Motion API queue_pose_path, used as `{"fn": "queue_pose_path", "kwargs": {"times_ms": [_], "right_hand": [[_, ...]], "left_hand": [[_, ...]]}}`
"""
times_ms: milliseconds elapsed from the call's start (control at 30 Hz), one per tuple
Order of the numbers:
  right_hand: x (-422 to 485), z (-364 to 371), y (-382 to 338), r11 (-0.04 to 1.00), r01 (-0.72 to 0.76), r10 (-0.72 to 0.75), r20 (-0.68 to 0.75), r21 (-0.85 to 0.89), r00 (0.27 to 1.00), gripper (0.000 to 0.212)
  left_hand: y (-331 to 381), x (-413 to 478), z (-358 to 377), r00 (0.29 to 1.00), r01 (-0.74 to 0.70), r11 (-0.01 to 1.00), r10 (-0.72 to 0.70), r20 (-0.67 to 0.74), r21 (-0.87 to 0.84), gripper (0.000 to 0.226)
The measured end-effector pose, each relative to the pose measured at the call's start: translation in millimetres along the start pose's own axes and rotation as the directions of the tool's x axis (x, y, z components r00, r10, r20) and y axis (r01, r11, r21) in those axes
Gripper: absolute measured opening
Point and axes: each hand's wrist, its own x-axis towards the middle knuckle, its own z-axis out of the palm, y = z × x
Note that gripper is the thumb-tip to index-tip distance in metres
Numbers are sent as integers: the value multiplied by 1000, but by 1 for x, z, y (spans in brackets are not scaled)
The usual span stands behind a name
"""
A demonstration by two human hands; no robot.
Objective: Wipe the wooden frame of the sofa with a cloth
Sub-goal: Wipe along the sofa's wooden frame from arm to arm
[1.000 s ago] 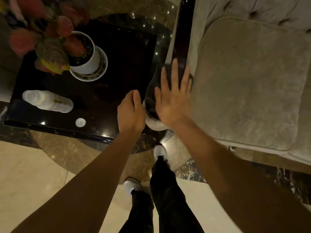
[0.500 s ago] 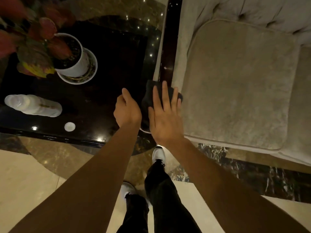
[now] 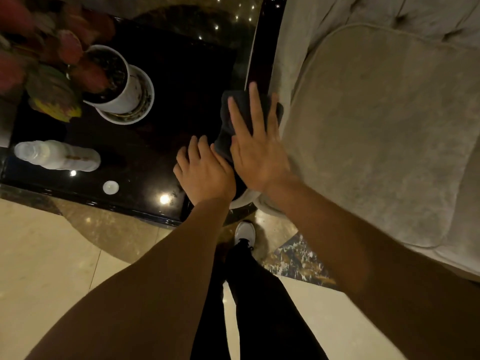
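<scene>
The right hand (image 3: 255, 154) lies flat with its fingers spread on a dark cloth (image 3: 228, 120), pressing it onto the dark glossy wooden frame (image 3: 265, 48) that runs along the left side of the sofa; it grasps nothing, only pushes down. The left hand (image 3: 205, 172) sits just beside it with fingers loosely curled, its thumb side touching the near end of the cloth; whether it pinches the fabric cannot be told. The pale seat cushion (image 3: 376, 126) of the sofa lies directly right of the frame.

Left of the frame stands a black polished side table (image 3: 168, 87). Near its far left corner a white pot (image 3: 122, 92) stands in a white saucer (image 3: 145, 105); the pot holds dark soil and a plant (image 3: 52, 81) with red and yellow-green leaves that spread over the table's left edge. A clear plastic bottle (image 3: 57, 155) lies on its side close to the near left corner, uncapped; its contents cannot be made out. A small white cap (image 3: 111, 187) rests near the table's front edge, apart from the bottle.

Below, dark trousers and a white shoe (image 3: 245, 232) stand on the marble floor (image 3: 52, 255).
</scene>
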Motion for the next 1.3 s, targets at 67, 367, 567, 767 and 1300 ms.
{"fn": "queue_pose_path", "kwargs": {"times_ms": [67, 367, 567, 767, 1300], "right_hand": [[22, -13, 19, 999, 36, -36, -36, -11, 999, 65], [128, -48, 46, 982, -188, 191, -176, 35, 966, 62], [55, -22, 18, 979, 92, -101, -41, -182, 994, 65], [139, -59, 40, 990, -115, 89, -278, -78, 956, 54], [146, -53, 37, 985, -153, 166, -177, 84, 970, 67]], "left_hand": [[1, 1, 0, 993, -116, 989, 115, 13, 87, 49], [9, 7, 1, 909, -417, 864, 392, 143, 281, 81], [10, 7, -5, 912, -404, 872, 361, 193, 278, 83], [10, 6, -3, 911, -408, 873, 371, 180, 269, 82], [8, 8, -7, 908, -408, 895, 377, 184, 182, 79]]}}
